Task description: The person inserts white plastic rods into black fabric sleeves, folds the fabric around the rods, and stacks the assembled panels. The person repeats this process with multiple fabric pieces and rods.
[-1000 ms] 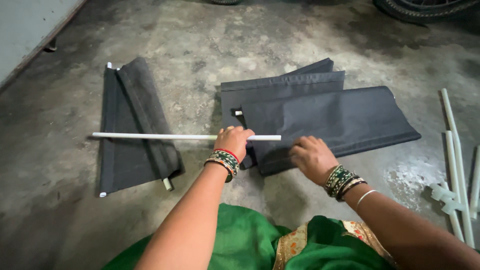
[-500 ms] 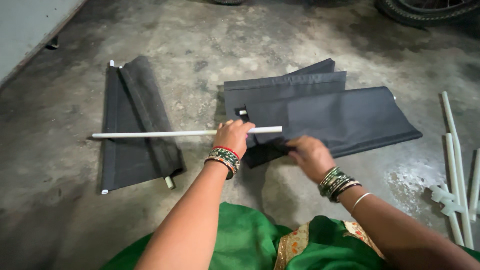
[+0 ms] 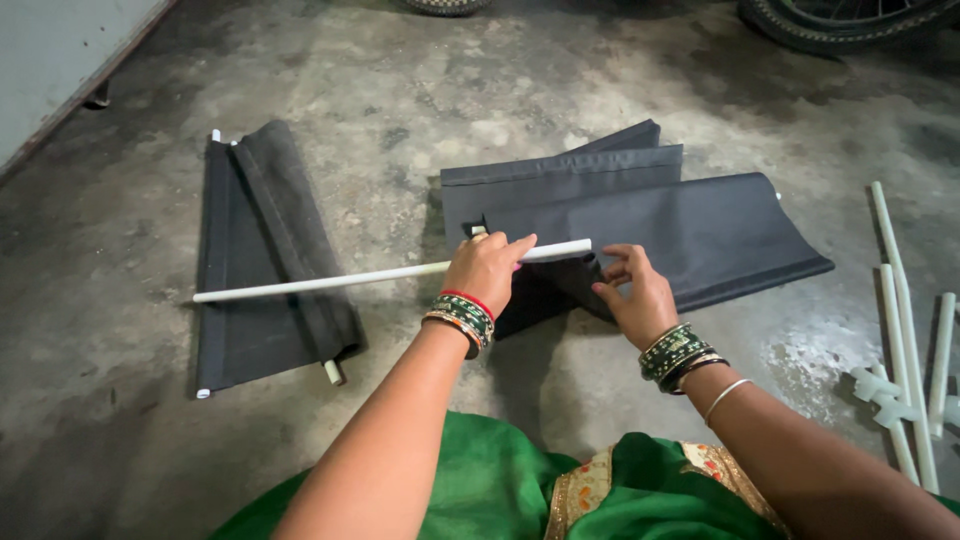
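Currently, the left hand [image 3: 487,268] is closed around a long white plastic rod [image 3: 330,281], gripping it near its right end and holding it roughly level above the concrete floor [image 3: 420,90]. The rod's right tip sits at the near left corner of the top black fabric panel [image 3: 680,235]. The right hand [image 3: 632,293] pinches the hem of that panel between thumb and fingertips, lifting it just beside the rod tip. Whether the tip has entered a hem sleeve cannot be determined; nearly the full rod length remains exposed to the left of the left hand.

Status, judged from the layout:
- One finished-looking black panel [image 3: 262,255] lies at left, well apart, with white rod ends protruding from both long edges.
- The top panel of the middle stack shows a rod end at its far right edge and another at its left, near the left hand.
- At least one further folded panel [image 3: 560,168] lies beneath it.
- Loose white rods and connectors [image 3: 900,330] lie on the floor at right, unused.

Assessment: the work appears partly complete, with the current rod barely started.
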